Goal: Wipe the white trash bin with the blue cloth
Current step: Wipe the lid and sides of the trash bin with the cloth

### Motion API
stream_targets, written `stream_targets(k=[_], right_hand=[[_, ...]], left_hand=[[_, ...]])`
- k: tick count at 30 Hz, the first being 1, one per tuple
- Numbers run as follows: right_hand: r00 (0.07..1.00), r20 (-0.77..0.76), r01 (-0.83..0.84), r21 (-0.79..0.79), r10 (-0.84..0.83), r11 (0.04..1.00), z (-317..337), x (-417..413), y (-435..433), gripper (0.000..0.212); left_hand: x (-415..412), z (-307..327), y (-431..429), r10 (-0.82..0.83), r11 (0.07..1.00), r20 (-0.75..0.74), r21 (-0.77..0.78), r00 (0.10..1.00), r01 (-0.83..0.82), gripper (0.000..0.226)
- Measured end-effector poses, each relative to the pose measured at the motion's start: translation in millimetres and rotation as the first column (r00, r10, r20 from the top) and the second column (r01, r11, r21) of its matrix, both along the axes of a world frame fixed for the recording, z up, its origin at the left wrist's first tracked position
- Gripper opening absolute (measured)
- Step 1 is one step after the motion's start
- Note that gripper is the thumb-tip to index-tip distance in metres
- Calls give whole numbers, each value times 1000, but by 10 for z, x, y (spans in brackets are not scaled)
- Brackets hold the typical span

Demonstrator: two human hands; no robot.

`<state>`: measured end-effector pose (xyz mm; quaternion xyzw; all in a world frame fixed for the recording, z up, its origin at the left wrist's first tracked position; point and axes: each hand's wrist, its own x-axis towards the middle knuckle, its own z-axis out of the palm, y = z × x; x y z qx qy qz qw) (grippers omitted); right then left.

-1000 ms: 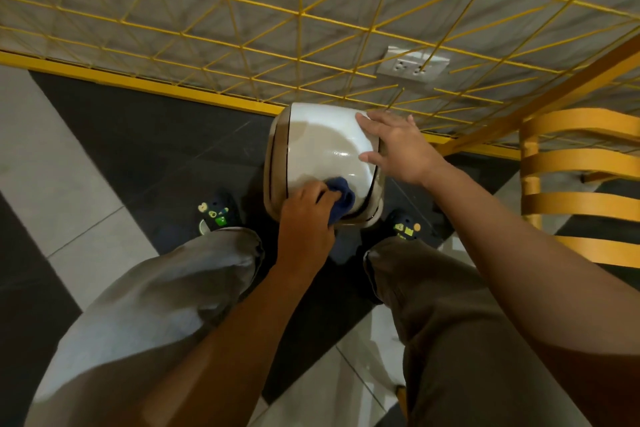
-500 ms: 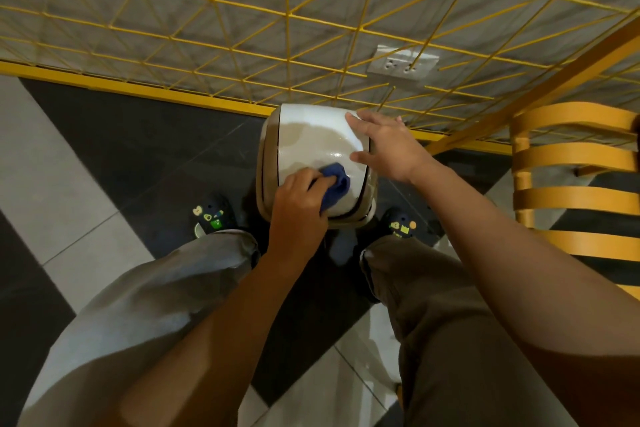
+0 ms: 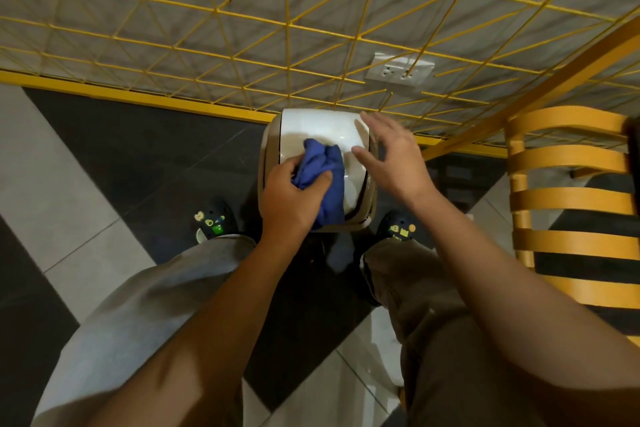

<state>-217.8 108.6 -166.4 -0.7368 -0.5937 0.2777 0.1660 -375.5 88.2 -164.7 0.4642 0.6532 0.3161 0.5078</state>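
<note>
The white trash bin (image 3: pixel 318 125) stands on the floor between my feet, against a yellow wire grid; I look down on its lid. My left hand (image 3: pixel 291 198) grips the bunched blue cloth (image 3: pixel 322 166) and holds it on the near left part of the lid. My right hand (image 3: pixel 394 156) hovers over the bin's right edge with straight, spread fingers; whether it touches the bin is unclear.
A yellow wire grid (image 3: pixel 242 31) fronts the grey wall behind the bin, with a white wall socket (image 3: pixel 401 71) behind it. A yellow slatted chair (image 3: pixel 571 201) stands close on the right. My shoes (image 3: pixel 214 222) flank the bin on the black and white tiled floor.
My left hand has slid the cloth up from the near edge toward the lid's middle, and more cloth shows. My right hand has loosened from the bin's right edge, fingers now spread.
</note>
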Motion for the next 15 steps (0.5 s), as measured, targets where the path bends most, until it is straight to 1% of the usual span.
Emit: stream_targets(k=[1,2,3,5,6,8,10,11,12,14,15], right_hand=[[989,-106,100,-1,-99,995,52,-48,-71,49],[958,-219,178,-45,-184,983,92,-105,-154,44],[914,-324,218,-122,-246,968,130,-169,-243,40],[813,-483,214,-274,-326,938,151,-282,-395,39],[762,-542,201,-325,-356,924,144,-321,-443,40],[702,-597,175,-384,-388,907,143,-357,-492,44],[663,-627,158,-416,-408,895,161,-360,-510,40],[620,-657,150,-436,-428,887,167,-354,-523,36],[558,-692,143,-464,-458,874,166,-350,-539,34],[443,-738,129,-508,-508,851,154,-330,-560,35],[406,-748,138,-517,-524,845,139,-320,-559,35]], left_hand=[[-3,29,14,23,999,31,-35,999,-22,14],[-2,56,15,38,998,56,-59,998,-34,16],[7,82,11,47,996,76,-78,996,-41,19],[43,135,-22,45,995,119,-97,992,-34,21],[68,155,-46,32,995,137,-102,990,-18,21],[117,170,-99,3,993,156,-116,988,16,30],[135,153,-154,-25,990,160,-131,987,46,33],[136,152,-177,-40,989,167,-134,985,63,31],[129,148,-195,-66,988,181,-125,981,89,28],[113,136,-207,-151,984,213,-65,965,169,27],[106,131,-197,-194,978,228,-33,954,207,29]])
